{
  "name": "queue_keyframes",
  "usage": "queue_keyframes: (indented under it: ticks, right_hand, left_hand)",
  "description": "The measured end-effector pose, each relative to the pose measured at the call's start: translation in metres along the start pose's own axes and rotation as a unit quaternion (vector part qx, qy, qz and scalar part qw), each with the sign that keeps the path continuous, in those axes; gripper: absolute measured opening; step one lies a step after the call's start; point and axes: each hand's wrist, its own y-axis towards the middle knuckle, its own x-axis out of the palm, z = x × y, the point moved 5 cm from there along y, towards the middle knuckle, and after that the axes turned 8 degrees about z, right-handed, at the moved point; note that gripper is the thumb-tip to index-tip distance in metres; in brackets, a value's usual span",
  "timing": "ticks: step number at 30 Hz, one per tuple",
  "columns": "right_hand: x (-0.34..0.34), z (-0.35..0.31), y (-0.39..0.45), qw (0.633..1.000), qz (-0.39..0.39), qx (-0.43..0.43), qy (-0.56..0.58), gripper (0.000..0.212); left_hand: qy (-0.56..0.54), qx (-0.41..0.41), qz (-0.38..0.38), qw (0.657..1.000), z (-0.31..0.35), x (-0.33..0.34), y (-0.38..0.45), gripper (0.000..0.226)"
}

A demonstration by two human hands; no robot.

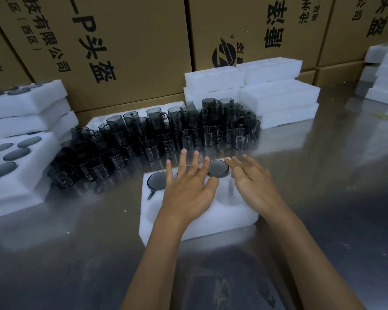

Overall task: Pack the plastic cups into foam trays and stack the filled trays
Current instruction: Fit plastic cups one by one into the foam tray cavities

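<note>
While both hands hover flat, fingers spread and gripping nothing, the left hand (pixel 188 189) and right hand (pixel 253 186) cover the foam tray (pixel 222 218) on the table (pixel 323 198). Three cups (pixel 218 167) sit seated; near pockets empty. Fetch handles-aligned cups from the loose pile (pixel 166 135) beyond, press each flush.

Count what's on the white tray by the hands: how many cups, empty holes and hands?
Cups in the foam tray: 3 (dark cup; one is partly under the left hand)
Empty holes in view: 2 (another may be hidden)
Hands: 2 (left hand, right hand)
Total: 7
</note>
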Motion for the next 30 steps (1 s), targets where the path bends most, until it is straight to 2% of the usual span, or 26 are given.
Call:
queue_keyframes:
  ticks: [4,11,13,19,23,25,28,30]
  right_hand:
    - [0.0,0.003,0.001,1.0,-0.007,0.006,-0.03,0.049]
    - [-0.007,-0.004,-0.002,0.989,-0.017,-0.038,-0.141,0.05]
    - [-0.008,-0.005,-0.003,0.993,-0.013,-0.032,-0.11,0.046]
    - [-0.004,0.002,-0.002,0.997,-0.009,0.017,0.075,0.043]
    - [0.0,0.013,0.005,0.977,0.035,0.06,0.202,0.039]
    - [-0.001,0.025,0.01,0.965,0.081,0.101,0.228,0.039]
    - [-0.004,0.045,0.019,0.964,0.161,0.153,0.142,0.043]
    - [-0.004,0.051,0.032,0.968,0.18,0.151,0.088,0.047]
  left_hand:
    - [0.015,-0.015,-0.021,1.0,-0.001,0.003,0.0,0.059]
    - [0.015,-0.03,-0.057,0.998,-0.002,0.005,-0.001,0.056]
    - [0.015,-0.032,-0.059,0.998,-0.003,0.005,-0.001,0.056]
    - [0.019,-0.036,-0.046,0.998,-0.003,0.005,-0.001,0.056]
    - [0.018,-0.054,-0.026,0.998,-0.003,0.003,-0.003,0.057]
    - [0.016,-0.071,-0.018,0.997,-0.004,0.001,-0.004,0.057]
    - [0.018,-0.09,-0.007,0.996,-0.006,-0.002,-0.004,0.056]
    - [0.011,-0.091,-0.006,0.996,-0.006,-0.002,-0.004,0.056]
